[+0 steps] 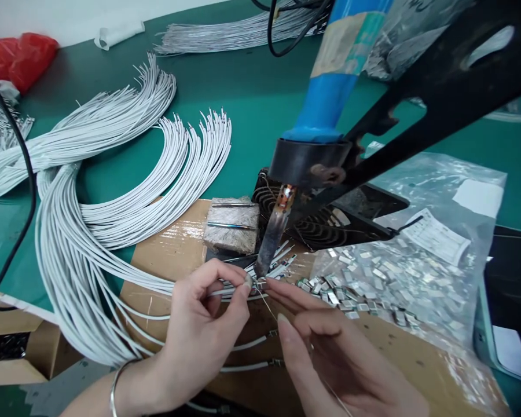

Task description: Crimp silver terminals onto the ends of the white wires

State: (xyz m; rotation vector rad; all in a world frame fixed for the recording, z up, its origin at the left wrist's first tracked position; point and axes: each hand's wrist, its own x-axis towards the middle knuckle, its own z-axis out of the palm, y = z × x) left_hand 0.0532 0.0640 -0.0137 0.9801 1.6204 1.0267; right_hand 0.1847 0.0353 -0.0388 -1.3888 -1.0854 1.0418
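Note:
Thumb and finger of my left hand (204, 336) pinch the end of a white cable, right below the soldering iron tip (267, 252). A small metal piece shows at that end, partly hidden by my fingertips. My right hand (334, 347) holds a thin solder wire (269, 307), its upper end reaching toward the same spot. The blue-handled soldering iron (325, 87) points downward in a black metal bracket (417, 110). Two cables ending in small metal connectors (274, 363) lie below my hands. A long bundle of white cables (65, 249) runs in from the left.
Loose metal connectors (360, 284) spread from a clear plastic bag (473, 174) on the right. A wrapped block (232, 229) sits behind my hands on the cardboard (156, 249). More cable bundles (125, 121) cover the green table's left; a cardboard box (30, 353) stands lower left.

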